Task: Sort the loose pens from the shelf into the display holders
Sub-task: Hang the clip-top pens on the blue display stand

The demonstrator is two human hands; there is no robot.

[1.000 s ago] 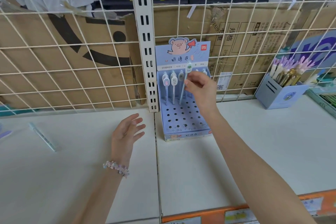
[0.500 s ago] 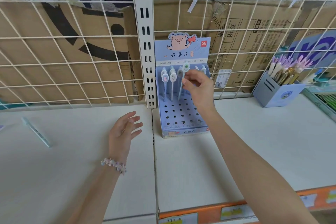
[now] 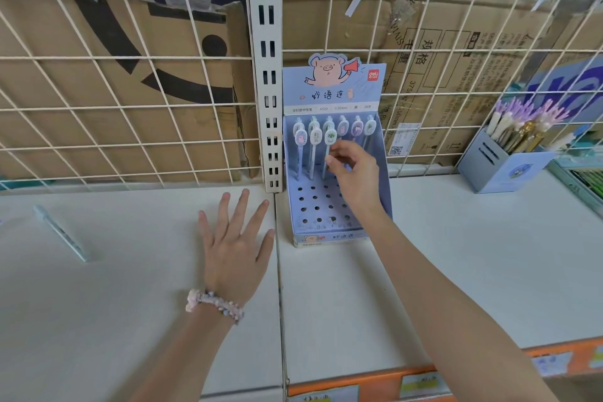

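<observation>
One loose pen [image 3: 60, 232] on white shelf [image 3: 130, 271]

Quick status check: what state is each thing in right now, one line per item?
Right hand: pinches the green-topped pen.
Green-topped pen: upright in the display holder.
Display holder: standing, front holes unfilled.
Left hand: open, fingers spread over the shelf.
Loose pen: lying flat on the shelf, untouched.
Pen box: upright, holding pens.

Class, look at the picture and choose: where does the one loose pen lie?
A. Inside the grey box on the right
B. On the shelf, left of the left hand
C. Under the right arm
B: the loose pen lies flat on the shelf, well left of the open left hand.
</observation>
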